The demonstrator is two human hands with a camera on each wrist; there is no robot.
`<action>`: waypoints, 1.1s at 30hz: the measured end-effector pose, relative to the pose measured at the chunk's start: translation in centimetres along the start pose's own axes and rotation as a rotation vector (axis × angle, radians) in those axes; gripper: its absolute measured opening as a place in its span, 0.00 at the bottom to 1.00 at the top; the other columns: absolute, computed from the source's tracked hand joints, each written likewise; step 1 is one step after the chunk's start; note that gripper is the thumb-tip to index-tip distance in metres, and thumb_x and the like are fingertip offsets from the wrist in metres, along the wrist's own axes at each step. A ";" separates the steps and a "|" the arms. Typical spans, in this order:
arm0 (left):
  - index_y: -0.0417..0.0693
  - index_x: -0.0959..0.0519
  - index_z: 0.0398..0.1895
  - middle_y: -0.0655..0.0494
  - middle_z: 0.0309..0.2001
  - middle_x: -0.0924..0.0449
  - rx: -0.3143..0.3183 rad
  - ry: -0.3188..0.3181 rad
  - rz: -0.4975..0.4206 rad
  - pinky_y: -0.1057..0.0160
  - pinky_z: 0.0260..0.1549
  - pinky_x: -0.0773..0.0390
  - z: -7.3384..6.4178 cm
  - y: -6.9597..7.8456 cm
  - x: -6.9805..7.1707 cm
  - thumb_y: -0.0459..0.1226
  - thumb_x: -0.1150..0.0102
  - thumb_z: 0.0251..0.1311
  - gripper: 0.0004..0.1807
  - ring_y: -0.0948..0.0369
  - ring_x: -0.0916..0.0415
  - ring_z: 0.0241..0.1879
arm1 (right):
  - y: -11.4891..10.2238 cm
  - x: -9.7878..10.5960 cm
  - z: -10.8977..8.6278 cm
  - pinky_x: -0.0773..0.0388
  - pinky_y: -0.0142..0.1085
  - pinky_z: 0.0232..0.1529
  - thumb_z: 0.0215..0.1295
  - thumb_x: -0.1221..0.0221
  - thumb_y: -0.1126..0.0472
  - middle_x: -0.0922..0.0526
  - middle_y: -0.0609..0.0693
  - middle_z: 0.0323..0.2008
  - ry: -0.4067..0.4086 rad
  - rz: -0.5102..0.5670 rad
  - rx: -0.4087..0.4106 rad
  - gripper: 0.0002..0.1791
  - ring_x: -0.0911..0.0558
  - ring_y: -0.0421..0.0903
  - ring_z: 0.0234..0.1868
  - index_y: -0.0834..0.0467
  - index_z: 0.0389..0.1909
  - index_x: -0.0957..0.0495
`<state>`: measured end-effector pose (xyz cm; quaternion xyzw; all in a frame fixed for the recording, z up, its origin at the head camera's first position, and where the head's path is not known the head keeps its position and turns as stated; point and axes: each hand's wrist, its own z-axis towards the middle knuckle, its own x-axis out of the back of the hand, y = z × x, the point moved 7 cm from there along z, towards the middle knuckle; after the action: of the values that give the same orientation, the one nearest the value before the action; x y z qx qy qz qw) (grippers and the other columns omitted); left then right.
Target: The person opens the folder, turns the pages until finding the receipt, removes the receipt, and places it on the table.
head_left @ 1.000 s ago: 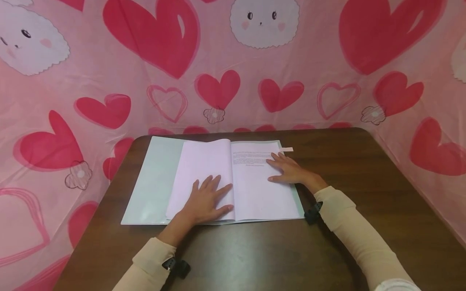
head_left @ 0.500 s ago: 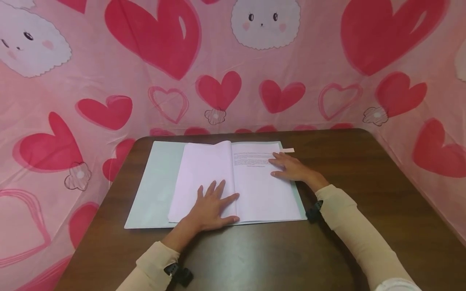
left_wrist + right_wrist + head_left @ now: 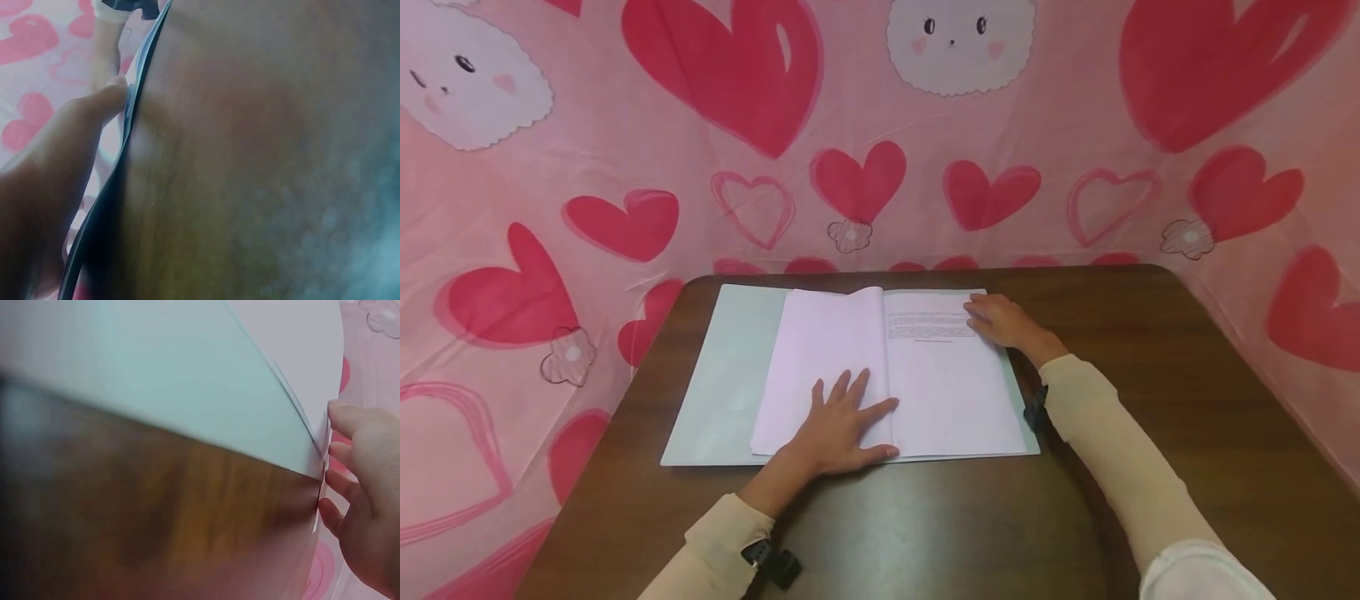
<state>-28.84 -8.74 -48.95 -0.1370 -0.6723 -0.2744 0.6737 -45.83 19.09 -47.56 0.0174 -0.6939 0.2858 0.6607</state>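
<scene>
A pale green folder [image 3: 718, 383] lies spread on the table, with a stack of white sheets inside. The turned-over left page [image 3: 823, 333] looks blank, while the right page [image 3: 958, 400] carries a short block of print near its top. My left hand [image 3: 835, 433] rests flat across the lower fold, fingers spread. At the upper right corner of the right page is my right hand [image 3: 1003, 321], its fingertips touching the page edge. In the right wrist view a thin white paper tab [image 3: 315, 515] shows beside the fingertips; the hand hides it in the head view.
The dark brown wooden table [image 3: 925, 533] extends around the folder on all sides. A pink cloth [image 3: 917, 125] printed with hearts hangs behind and beside it. Each wrist carries a black strapped camera, such as the left wrist camera [image 3: 782, 568].
My right hand has moved up along the page's right edge to the corner, covering the paper tab. My left hand has slid slightly toward the fold and near edge, still spread.
</scene>
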 end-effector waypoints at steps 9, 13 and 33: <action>0.79 0.38 0.76 0.50 0.83 0.52 0.007 -0.020 0.003 0.25 0.73 0.54 0.2 0.1 0.0 0.76 0.57 0.56 0.43 0.41 0.55 0.82 | 1.3 0.7 2.0 0.38 0.64 0.74 0.76 0.45 0.55 0.31 0.65 0.70 0.035 -0.001 -0.069 0.28 0.35 0.65 0.71 0.64 0.70 0.29; 0.79 0.37 0.75 0.50 0.83 0.52 0.008 -0.020 0.004 0.24 0.73 0.54 0.2 0.1 -0.1 0.77 0.58 0.56 0.43 0.40 0.54 0.82 | 1.7 0.7 2.4 0.35 0.62 0.72 0.75 0.44 0.53 0.31 0.64 0.68 0.045 0.022 -0.124 0.28 0.34 0.63 0.69 0.63 0.70 0.30; 0.79 0.38 0.75 0.50 0.84 0.53 0.026 -0.038 0.002 0.24 0.73 0.56 0.1 0.2 -0.1 0.76 0.57 0.56 0.42 0.40 0.55 0.82 | 1.1 1.3 2.2 0.21 0.53 0.60 0.74 0.43 0.61 0.17 0.62 0.51 0.158 0.161 -0.153 0.18 0.21 0.58 0.50 0.62 0.61 0.22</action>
<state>-28.81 -8.52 -49.04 -0.1339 -0.6883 -0.2623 0.6629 -48.44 19.50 -46.70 -0.1112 -0.6586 0.2845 0.6877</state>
